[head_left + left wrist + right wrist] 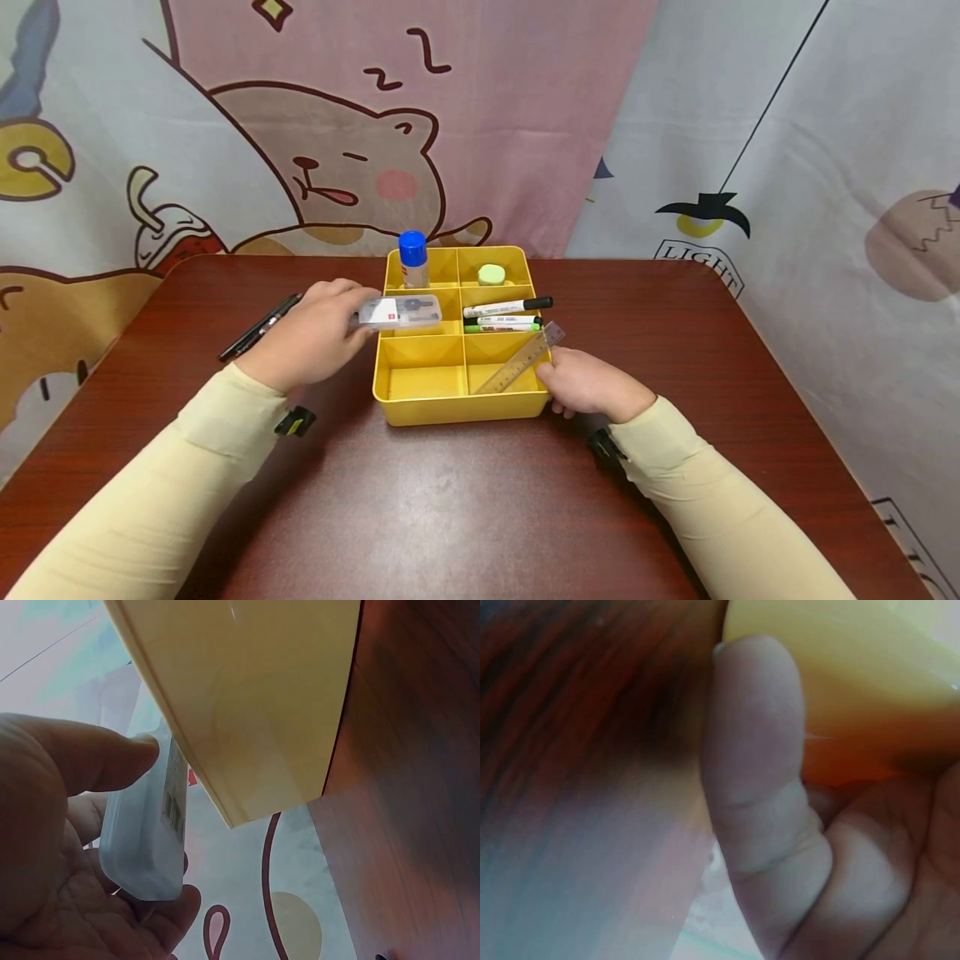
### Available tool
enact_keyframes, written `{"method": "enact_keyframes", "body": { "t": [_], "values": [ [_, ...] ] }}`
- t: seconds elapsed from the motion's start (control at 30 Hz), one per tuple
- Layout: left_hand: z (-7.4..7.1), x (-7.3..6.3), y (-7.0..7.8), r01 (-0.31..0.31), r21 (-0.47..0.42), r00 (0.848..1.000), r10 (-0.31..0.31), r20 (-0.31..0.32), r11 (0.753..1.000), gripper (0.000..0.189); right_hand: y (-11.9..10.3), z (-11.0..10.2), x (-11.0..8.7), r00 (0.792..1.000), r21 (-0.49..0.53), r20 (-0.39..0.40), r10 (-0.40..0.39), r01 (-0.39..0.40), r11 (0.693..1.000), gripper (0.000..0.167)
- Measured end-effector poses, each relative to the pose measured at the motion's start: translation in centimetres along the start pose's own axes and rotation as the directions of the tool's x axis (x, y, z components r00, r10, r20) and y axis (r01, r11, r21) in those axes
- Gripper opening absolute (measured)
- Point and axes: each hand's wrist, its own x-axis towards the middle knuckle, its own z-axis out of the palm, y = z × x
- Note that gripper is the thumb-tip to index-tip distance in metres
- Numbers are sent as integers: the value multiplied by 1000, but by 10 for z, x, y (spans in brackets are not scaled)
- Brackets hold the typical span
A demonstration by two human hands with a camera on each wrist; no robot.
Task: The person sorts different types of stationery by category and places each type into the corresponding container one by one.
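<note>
My left hand (307, 333) holds a clear plastic case (408, 312) with a drawing compass inside, above the left middle compartment of a yellow divided storage box (465, 408). In the left wrist view, the thumb presses one side of this case and the fingers lie behind it, beside the box's outer wall. My right hand (592, 385) holds the box at its right side near the front corner; in the right wrist view the thumb (757, 742) stands beside the yellow wall and the other fingers are mostly hidden. A clear ruler (521, 360) leans in the front right compartment.
Several markers (502, 319) lie in the middle right compartment, one poking past the rim. A blue-capped glue stick (413, 260) stands at back left, a pale green object (491, 274) at back right. Black pens (258, 327) lie on the table (450, 508) beyond my left hand.
</note>
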Motion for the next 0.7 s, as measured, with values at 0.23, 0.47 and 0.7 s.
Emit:
{"method": "enact_keyframes", "body": {
  "t": [0.23, 0.47, 0.7],
  "values": [
    [3, 4, 1, -28, 5, 1000, 28, -11, 1000, 48, 0, 0, 0, 1000, -12, 1, -1, 1, 1000, 28],
    [4, 6, 5, -38, 0, 999, 38, -1, 999, 47, -1, 0, -1, 1000, -15, -4, 7, -7, 1000, 28],
    [5, 9, 8, -65, -9, 998, 65, 14, 998, 47, -2, -1, -1, 1000, -11, 0, 7, -7, 1000, 28]
  ]
}}
